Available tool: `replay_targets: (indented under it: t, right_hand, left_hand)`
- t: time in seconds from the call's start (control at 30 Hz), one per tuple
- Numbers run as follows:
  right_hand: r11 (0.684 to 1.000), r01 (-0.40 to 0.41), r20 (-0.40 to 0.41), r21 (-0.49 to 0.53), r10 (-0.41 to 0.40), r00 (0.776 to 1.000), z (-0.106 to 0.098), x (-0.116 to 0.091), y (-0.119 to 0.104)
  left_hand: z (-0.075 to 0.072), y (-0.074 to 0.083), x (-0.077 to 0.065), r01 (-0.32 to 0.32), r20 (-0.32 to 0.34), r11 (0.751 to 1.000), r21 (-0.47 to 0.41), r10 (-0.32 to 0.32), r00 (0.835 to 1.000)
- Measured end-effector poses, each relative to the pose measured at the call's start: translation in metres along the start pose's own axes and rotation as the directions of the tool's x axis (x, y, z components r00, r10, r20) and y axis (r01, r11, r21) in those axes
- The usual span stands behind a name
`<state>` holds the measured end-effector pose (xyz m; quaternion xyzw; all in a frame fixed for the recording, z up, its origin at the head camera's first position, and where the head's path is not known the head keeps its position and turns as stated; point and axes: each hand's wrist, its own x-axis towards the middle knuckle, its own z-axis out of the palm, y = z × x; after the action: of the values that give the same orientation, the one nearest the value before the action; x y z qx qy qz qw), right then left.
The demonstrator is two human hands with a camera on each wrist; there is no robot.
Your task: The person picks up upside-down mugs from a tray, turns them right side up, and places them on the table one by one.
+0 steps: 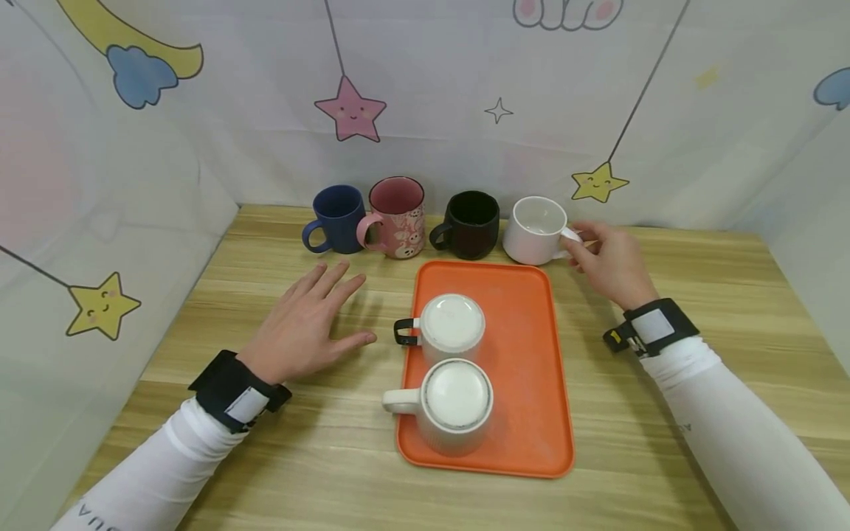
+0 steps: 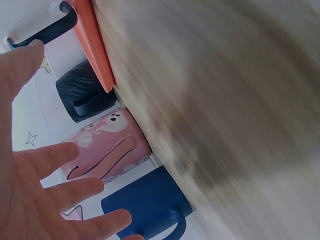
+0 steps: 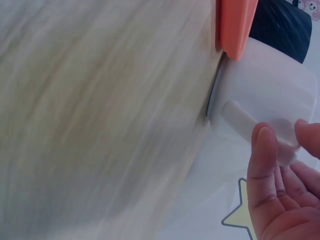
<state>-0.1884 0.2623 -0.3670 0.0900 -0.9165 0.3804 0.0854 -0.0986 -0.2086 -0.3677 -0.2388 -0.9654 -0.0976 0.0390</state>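
My right hand (image 1: pixel 614 265) has its fingers and thumb around the handle of a white mug (image 1: pixel 531 236), which stands upright in the back row at its right end. In the right wrist view the fingertips curl round that handle (image 3: pixel 242 122). My left hand (image 1: pixel 305 321), fingers spread and holding nothing, is over the table left of the orange tray (image 1: pixel 521 354). On the tray, two pale mugs lie bottom up: one with a black handle (image 1: pixel 406 332), nearer the back, and a ribbed one (image 1: pixel 458 402) in front of it, both handles pointing left.
Beside the white mug, the back row holds a black mug (image 1: pixel 473 228), a pink patterned mug (image 1: pixel 406 221) and a blue mug (image 1: pixel 340 225), all upright. Behind them hangs a white cloth (image 1: pixel 438 88) printed with stars. The wooden table (image 1: pixel 697 295) extends to both sides of the tray.
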Motion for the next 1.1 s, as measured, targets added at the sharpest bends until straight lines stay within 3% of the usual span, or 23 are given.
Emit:
replay_targets:
  t: [0.2,0.33,0.77,1.1]
  right_hand:
    - [0.998,-0.054,0.017,-0.03,0.054,0.998,-0.012,-0.007,-0.002]
    - [0.998,-0.035,0.012,-0.055,0.036,0.999,-0.021,-0.013,-0.004]
    - [0.974,0.154,-0.048,-0.164,-0.164,0.985,-0.037,-0.038,-0.022]
    - [0.929,0.265,-0.001,-0.258,-0.274,0.962,-0.046,-0.066,-0.029]
  left_hand:
    - [-0.001,0.002,0.002,-0.007,0.003,1.0,-0.001,0.007,1.0]
    - [-0.004,0.002,0.004,-0.012,-0.003,1.0,-0.004,0.012,1.0]
    - [-0.01,0.007,0.008,-0.029,0.003,1.0,-0.009,0.029,1.0]
    - [-0.01,0.012,0.012,-0.085,-0.046,0.995,-0.042,0.083,0.995]
